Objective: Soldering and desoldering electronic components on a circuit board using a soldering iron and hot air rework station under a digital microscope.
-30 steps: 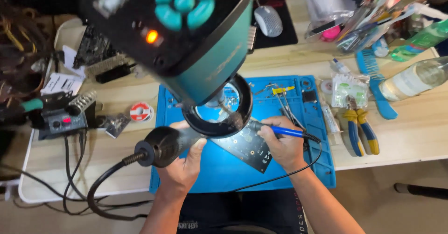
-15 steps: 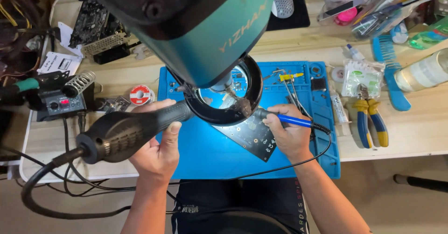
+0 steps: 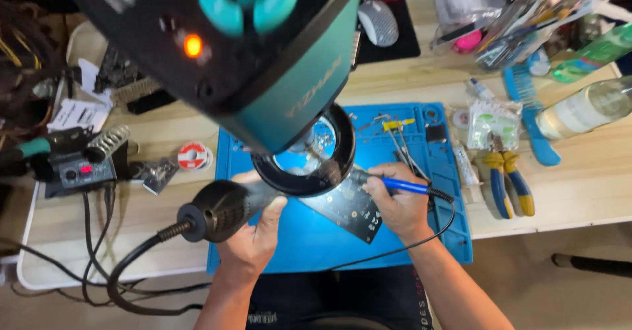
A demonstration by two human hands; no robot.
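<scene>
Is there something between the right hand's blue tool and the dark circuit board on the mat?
Nothing visible does. The right hand holds the blue-handled tool over the circuit board; its tip is hidden behind the ring lamp.

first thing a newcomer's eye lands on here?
The big teal and black microscope head with its lit orange lamp fills the top centre, above a round ring light. Below it, the left hand grips a black hot-air handle and the right hand holds a blue-handled iron over a dark circuit board on the blue mat.
</scene>
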